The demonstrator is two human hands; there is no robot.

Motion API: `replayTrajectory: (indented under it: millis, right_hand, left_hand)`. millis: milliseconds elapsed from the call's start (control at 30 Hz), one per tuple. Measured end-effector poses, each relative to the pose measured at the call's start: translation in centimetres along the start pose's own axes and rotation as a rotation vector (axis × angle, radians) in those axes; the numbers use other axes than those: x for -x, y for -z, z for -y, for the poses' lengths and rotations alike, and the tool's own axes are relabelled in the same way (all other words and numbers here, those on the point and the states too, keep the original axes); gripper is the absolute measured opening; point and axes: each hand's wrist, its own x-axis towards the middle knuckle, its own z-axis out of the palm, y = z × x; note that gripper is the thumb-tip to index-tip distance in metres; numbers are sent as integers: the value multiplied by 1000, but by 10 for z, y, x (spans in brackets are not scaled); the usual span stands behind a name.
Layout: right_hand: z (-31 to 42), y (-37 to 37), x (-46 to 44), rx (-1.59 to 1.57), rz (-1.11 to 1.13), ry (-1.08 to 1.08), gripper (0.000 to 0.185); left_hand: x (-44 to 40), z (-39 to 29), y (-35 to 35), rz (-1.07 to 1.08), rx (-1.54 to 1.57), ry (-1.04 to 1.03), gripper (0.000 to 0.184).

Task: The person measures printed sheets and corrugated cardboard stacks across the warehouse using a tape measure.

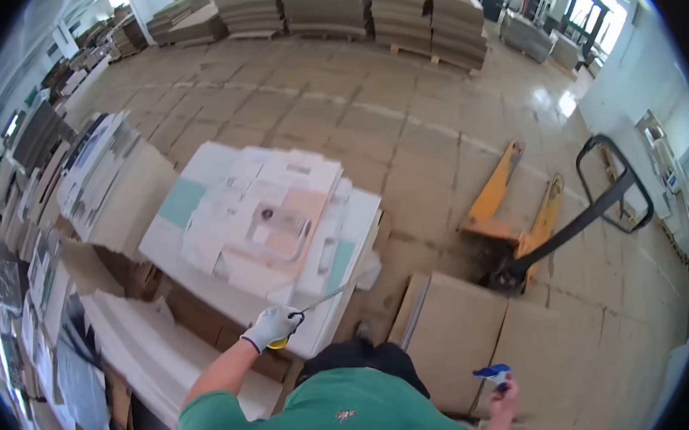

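My left hand (pixel 272 328), in a white work glove with a dark cuff, is closed around a long thin grey tool (pixel 323 299) that points to the right over the edge of the cardboard stack. Something yellow (pixel 278 343) shows under the palm; its kind is unclear. On that stack lie white die-cut cardboard sheets (pixel 260 213) with green and peach printed areas and cut-out openings. Out to the right, my bare right hand (pixel 507 395) grips a small blue-and-white object (pixel 494 373), blurred, above brown cardboard (pixel 457 343).
A yellow pallet jack (pixel 513 227) with a black handle (pixel 618 188) stands at the right. Stacked cardboard (pixel 118 179) and a curled pale sheet (pixel 163 359) crowd the left. Tall cardboard piles on pallets (pixel 326 8) line the far side of the tiled floor (pixel 402 131).
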Motion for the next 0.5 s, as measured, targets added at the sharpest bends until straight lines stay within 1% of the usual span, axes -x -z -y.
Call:
replayTrajectory:
  millis: [33, 67, 100, 133, 200, 233, 300, 333, 367, 433, 500]
  right_hand:
    - [5, -40, -5, -16, 4, 22, 26]
    - [9, -74, -1, 5, 2, -9, 28]
    - [20, -104, -7, 29, -3, -41, 30]
    - [31, -128, -20, 6, -10, -27, 30]
    - [48, -172, -53, -48, 168, -46, 33]
    - [65, -200, -69, -76, 163, -21, 33]
    - [102, -255, -94, 76, 347, 23, 31]
    - [119, -276, -105, 85, 344, 35, 31]
    - [142, -305, -122, 117, 394, 73, 30]
    - [184, -369, -161, 208, 522, 114, 28]
    - [217, -426, -224, 267, 554, 112, 27]
  left_hand:
    - [-45, -20, 26, 75, -10, 10, 26]
    - [-74, -34, 41, 167, -23, 23, 27]
    - [-104, -42, 46, 173, -24, 5, 27]
    - [-139, -42, 49, 152, 36, -41, 28]
    - [-224, -44, 52, 119, 140, -159, 31]
    - [-262, -46, 49, 116, 128, -196, 31]
    - [-323, -42, 29, 306, 822, 19, 31]
    - [-349, -44, 18, 400, 1182, 150, 32]
    - [-380, -55, 14, 390, 1205, 140, 32]
    - [-429, -80, 8, 424, 1378, 225, 33]
    - [-485, -103, 12, 350, 1471, 214, 32]
